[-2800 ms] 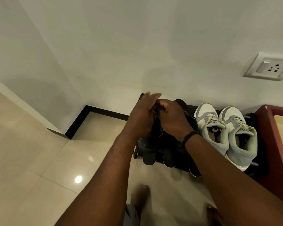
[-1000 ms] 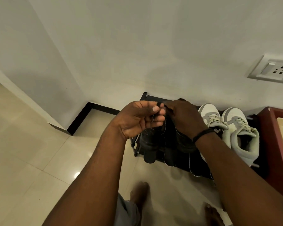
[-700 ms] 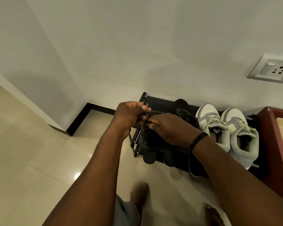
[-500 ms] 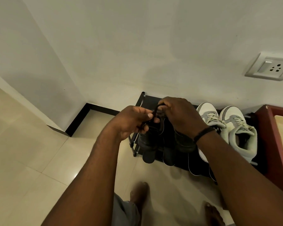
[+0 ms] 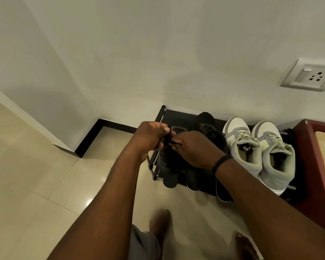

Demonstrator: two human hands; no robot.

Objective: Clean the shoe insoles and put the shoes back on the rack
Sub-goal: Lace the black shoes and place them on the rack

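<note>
Both hands meet over the left black shoe on the rack: left hand and right hand each pinch its lace (knot hidden), shoe directly beneath, toe pointing far.

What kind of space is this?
Likely a home entryway or hallway corner: a low shoe rack against a plain wall, tiled floor, wall socket.
</note>
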